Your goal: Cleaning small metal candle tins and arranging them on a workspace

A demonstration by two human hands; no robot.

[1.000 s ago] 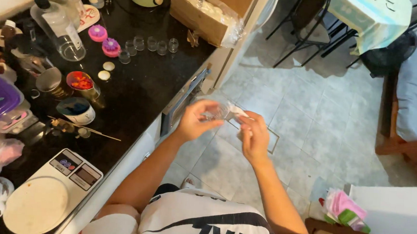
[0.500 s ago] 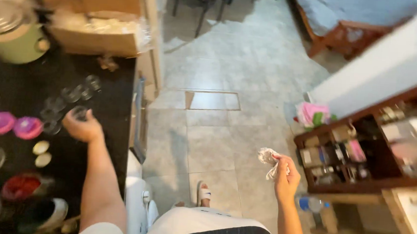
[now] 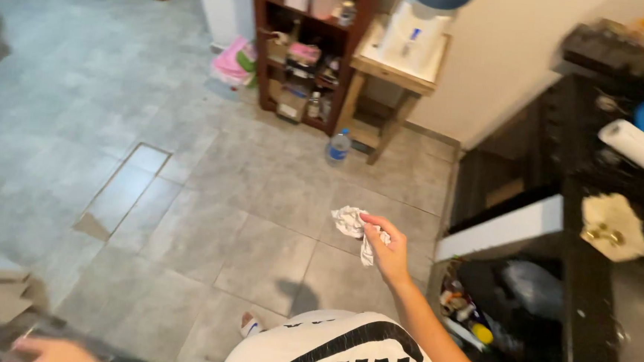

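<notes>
Two hands show. The right hand (image 3: pixel 386 246) is raised over the grey tiled floor (image 3: pixel 187 195), its grip pinched on one crumpled white wrapper (image 3: pixel 354 226), which hangs from the fingertips just left of the palm. The left hand (image 3: pixel 51 351) sits at the bottom left edge, blurred; I cannot tell whether its grip is released or clenched, though it seems to rest on a dark surface.

Beyond stand one dark wooden shelf unit (image 3: pixel 307 53), one small wooden stand (image 3: pixel 387 95) carrying a white water dispenser (image 3: pixel 413 37), and one clear plastic bottle (image 3: pixel 338 146) on the floor between them. To the right, one paper towel roll (image 3: pixel 638 146) lies on the black tabletop (image 3: pixel 591 294).

Since half a second ago the view has swung right: the jars by the left hand are out of sight, the shelf unit has shifted to top centre, and the wrapper stays in the right hand.
</notes>
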